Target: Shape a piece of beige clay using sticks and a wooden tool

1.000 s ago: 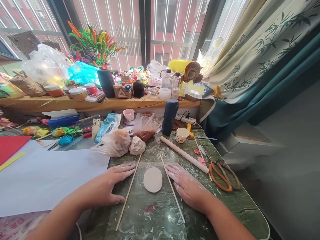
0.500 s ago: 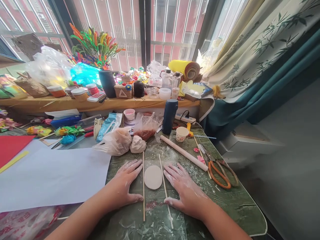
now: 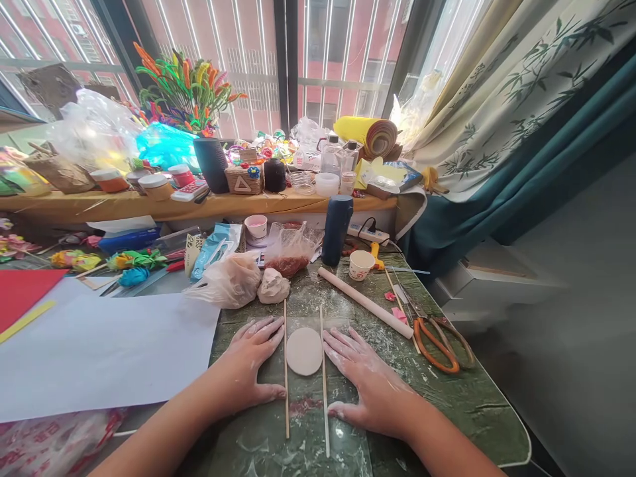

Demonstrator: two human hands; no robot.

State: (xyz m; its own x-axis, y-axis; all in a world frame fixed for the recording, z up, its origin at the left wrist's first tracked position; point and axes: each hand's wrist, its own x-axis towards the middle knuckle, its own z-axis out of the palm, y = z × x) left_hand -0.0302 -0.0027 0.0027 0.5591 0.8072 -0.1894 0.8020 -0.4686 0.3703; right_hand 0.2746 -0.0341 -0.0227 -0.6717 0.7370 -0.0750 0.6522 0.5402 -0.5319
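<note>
A flat round disc of white dough (image 3: 304,351) lies on the green table (image 3: 447,404) between two thin wooden sticks. My left hand (image 3: 251,361) lies flat and open, its fingers and thumb against the left stick (image 3: 286,368). Dusted with flour, my right hand (image 3: 365,381) rests flat and open, touching the right stick (image 3: 323,377). The two sticks run nearly parallel, close on either side of the disc. A wooden rolling pin (image 3: 365,301) lies diagonally just beyond my right hand.
A lump of dough (image 3: 272,286) and plastic bags (image 3: 228,281) sit behind the disc. Orange-handled scissors (image 3: 437,338) lie to the right, a paper cup (image 3: 360,265) and dark bottle (image 3: 336,230) further back. White paper (image 3: 99,351) covers the left. A cluttered shelf (image 3: 199,205) runs along the window.
Both hands pushed the two sticks inward from a splayed position until they stand nearly parallel and close beside the dough disc.
</note>
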